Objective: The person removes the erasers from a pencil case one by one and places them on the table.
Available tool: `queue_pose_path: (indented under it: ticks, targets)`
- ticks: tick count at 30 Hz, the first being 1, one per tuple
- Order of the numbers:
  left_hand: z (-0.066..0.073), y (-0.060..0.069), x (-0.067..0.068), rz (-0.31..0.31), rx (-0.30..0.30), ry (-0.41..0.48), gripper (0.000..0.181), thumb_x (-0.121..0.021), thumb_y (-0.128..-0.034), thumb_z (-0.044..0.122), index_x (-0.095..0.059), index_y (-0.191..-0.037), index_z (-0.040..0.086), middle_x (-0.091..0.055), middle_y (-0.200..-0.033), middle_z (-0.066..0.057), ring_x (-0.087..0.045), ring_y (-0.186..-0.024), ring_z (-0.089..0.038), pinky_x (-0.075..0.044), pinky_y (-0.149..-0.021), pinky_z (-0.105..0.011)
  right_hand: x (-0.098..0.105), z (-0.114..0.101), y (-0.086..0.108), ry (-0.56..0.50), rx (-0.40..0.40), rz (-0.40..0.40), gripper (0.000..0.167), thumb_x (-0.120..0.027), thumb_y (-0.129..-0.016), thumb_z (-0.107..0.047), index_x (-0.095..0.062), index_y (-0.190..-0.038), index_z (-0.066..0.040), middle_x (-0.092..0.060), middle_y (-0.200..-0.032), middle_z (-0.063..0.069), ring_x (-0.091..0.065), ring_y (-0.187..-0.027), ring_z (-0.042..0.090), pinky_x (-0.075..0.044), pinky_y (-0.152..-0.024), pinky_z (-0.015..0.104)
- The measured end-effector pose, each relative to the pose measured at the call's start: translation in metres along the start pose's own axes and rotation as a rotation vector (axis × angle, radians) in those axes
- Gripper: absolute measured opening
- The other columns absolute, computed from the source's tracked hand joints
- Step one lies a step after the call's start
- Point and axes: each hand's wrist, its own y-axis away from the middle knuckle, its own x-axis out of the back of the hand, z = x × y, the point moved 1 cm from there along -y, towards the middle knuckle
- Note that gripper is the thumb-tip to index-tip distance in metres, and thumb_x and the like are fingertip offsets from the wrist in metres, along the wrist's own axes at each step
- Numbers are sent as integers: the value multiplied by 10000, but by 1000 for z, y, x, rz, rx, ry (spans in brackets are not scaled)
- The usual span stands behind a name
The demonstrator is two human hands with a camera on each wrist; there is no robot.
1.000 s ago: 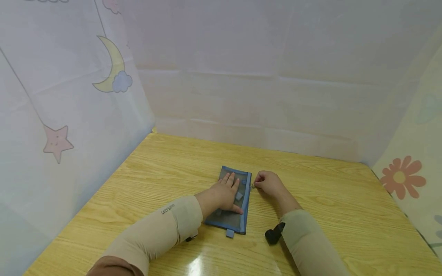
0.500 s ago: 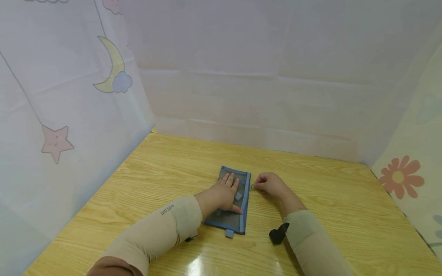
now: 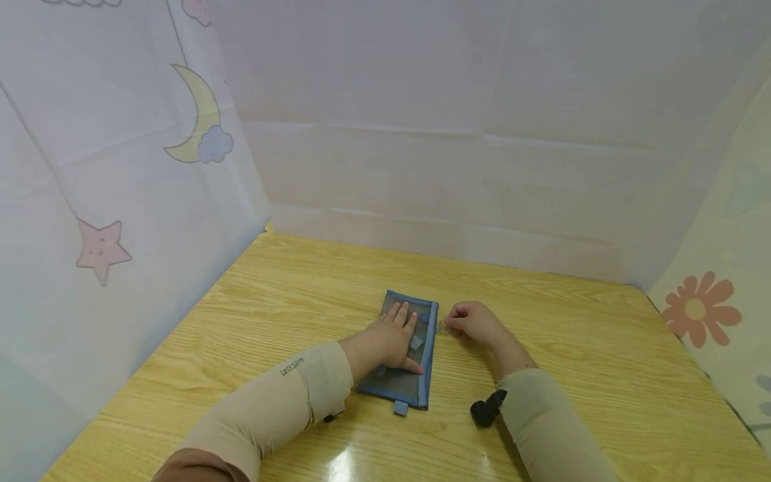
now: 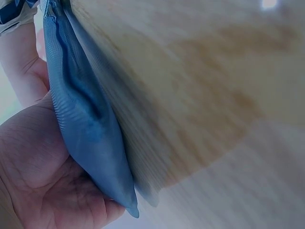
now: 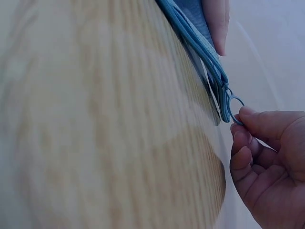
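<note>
Spanning the mesh pouch mid-way across the worktop, head view, L grip presses w/ fingers straight; R grip pinches 1 ring at its right edge. Prob. light, soft, floppy; zip edge likely the firmest hold. L wrist view: 1 pouch end cut off. R wrist view: ring partly hidden by R grip.

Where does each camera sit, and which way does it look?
Head: on the head, facing forward and down at the table and pouch; left hand, right hand and sleeves show.
Left wrist: on that wrist, facing the pouch side-on; the left hand and part of the right arm show.
Right wrist: on that wrist, facing the ring; the right hand and a left finger show.
Head and right wrist share the pouch and ring.
</note>
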Motion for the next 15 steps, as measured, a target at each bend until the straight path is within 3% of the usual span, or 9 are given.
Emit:
queue_pose_path:
  ticks: [15]
  targets:
    - [0, -2, -2, 4, 1, -6, 1097, -440, -684, 791, -84, -1482, 127, 25, -1523, -142, -3, -1391, -293, -176, -1097, -403, -4, -3, -4, 6, -29, 61, 155, -615, -868, -105, -606, -744, -13, -553, -638, 56, -476, -540, 151, -389, -489, 258]
